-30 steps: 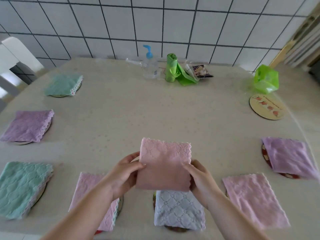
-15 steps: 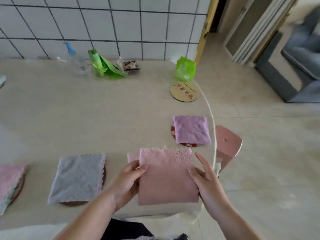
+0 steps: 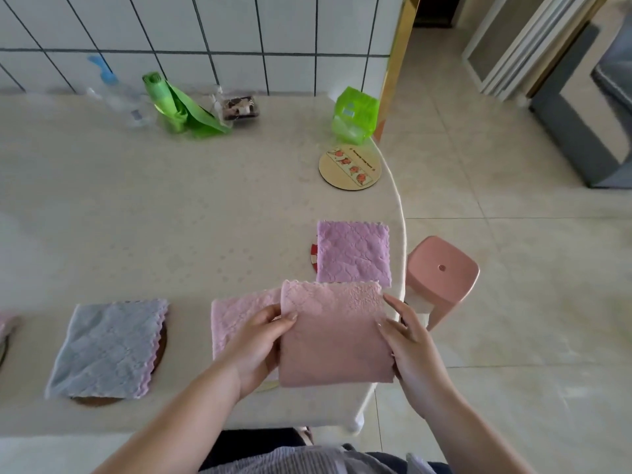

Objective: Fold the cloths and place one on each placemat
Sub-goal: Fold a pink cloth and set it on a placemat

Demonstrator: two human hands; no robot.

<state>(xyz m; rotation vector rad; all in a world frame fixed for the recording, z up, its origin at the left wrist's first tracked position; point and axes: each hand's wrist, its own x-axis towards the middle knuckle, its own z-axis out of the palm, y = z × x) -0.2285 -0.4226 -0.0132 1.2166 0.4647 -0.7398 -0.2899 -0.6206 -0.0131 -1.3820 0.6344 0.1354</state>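
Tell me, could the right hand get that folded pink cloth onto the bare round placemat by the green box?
Probably yes. The right hand grips the folded pink cloth, and only open tabletop and a lilac cloth lying flat separate it from the bare placemat, though it's a forward stretch.

Both hands hold a folded pink terry cloth (image 3: 337, 336) above the cream table's (image 3: 154, 206) near edge: the left hand (image 3: 254, 347) pinches its left side, the right hand (image 3: 408, 350) grips its right. A bare round wooden placemat (image 3: 349, 166) lies farther back, beside a translucent green plastic box (image 3: 355, 115).
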